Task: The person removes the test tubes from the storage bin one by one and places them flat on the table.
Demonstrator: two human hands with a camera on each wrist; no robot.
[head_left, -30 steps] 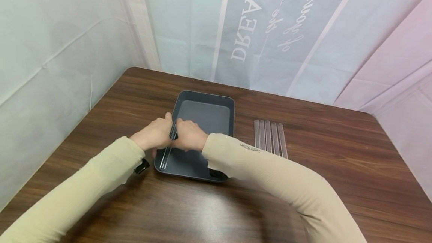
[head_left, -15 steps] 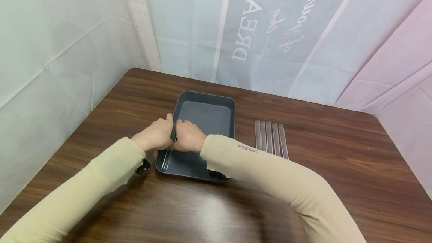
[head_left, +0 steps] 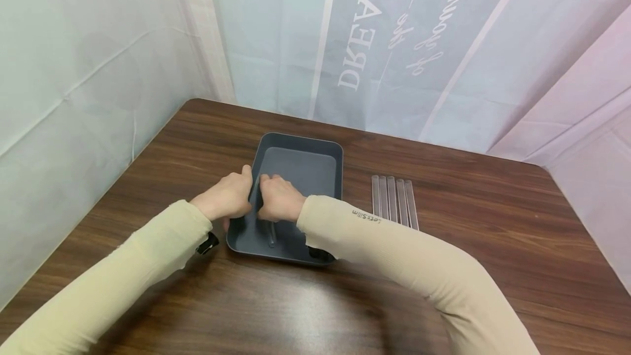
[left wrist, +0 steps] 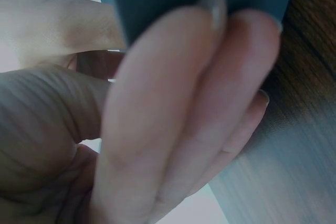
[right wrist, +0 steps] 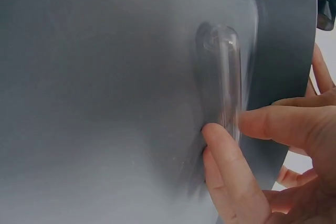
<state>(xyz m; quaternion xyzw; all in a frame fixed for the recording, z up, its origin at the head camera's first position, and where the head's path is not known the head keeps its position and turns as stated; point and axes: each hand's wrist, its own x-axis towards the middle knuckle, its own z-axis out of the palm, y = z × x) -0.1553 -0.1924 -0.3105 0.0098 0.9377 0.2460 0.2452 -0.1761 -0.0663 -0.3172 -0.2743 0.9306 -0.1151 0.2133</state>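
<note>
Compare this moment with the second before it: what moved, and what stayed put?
The clear tube went from leaning on the tray's left wall to lying on the tray floor, shifted right, the right hand at it. The left hand stays on the tray's left rim; the four tubes beside the tray are unmoved.
</note>
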